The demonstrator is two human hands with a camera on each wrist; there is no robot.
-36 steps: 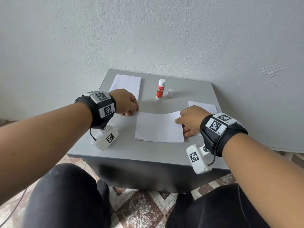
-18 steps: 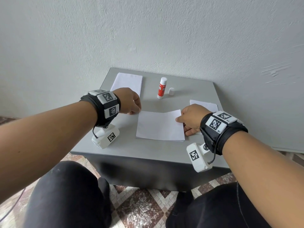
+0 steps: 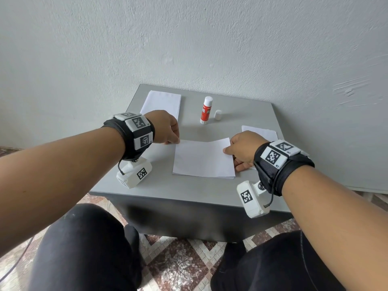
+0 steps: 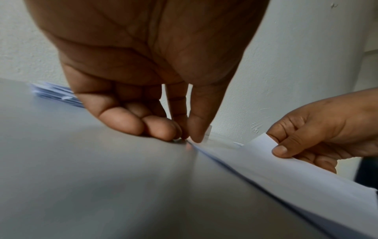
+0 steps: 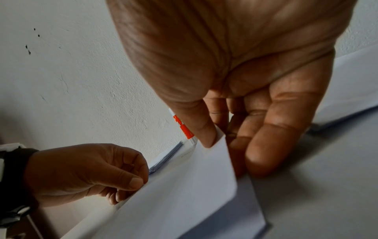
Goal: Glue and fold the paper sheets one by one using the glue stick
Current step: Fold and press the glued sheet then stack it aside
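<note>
A white paper sheet (image 3: 203, 159) lies in the middle of the grey table (image 3: 189, 190). My left hand (image 3: 175, 141) pinches its far left corner low at the tabletop; the left wrist view shows thumb and fingertips (image 4: 190, 139) meeting there. My right hand (image 3: 227, 149) pinches the far right corner between thumb and fingers and holds it raised off the table, seen in the right wrist view as hand (image 5: 214, 140) on sheet (image 5: 184, 194). The red-and-white glue stick (image 3: 206, 110) stands upright behind the sheet, its cap (image 3: 218, 115) lying beside it.
A stack of white sheets (image 3: 161, 102) sits at the table's far left corner. More white paper (image 3: 260, 132) lies at the right, partly behind my right hand. A plastered wall rises close behind the table. My knees are under its front edge.
Hardly anything differs. Both hands keep to the sheet's far corners, and the left hand has edged slightly to the right.
</note>
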